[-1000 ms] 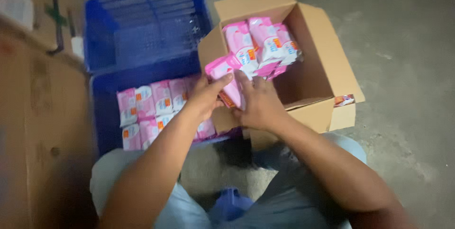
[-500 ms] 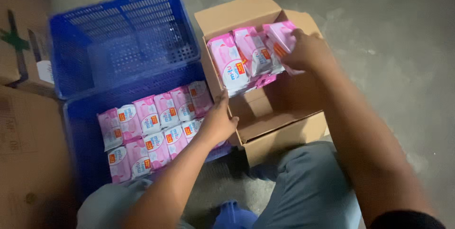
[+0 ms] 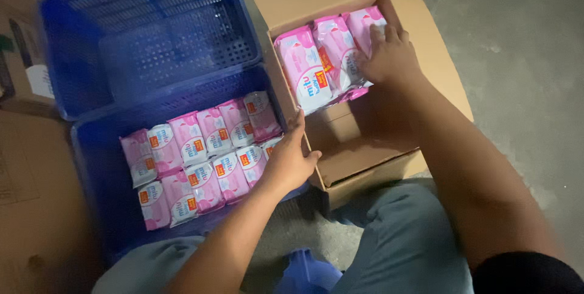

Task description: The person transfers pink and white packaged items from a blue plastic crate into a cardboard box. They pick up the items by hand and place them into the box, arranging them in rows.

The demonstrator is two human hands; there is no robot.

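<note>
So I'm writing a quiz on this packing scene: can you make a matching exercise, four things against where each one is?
Things:
1. left hand
2. right hand
3. blue crate
4. cardboard box

Places:
A. on the pink packs inside the box
B. holds two rows of pink packs
C. on the box's near-left edge
D. right of the crate, flaps open

Pairs: 1-C, 2-A, 3-B, 4-D

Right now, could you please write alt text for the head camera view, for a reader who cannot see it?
A person's right hand rests on pink packets standing in an open cardboard box, while the left hand touches the packets at the near edge of a blue plastic crate. The crate holds two rows of the same pink packets. Both containers sit on a grey floor.
</note>
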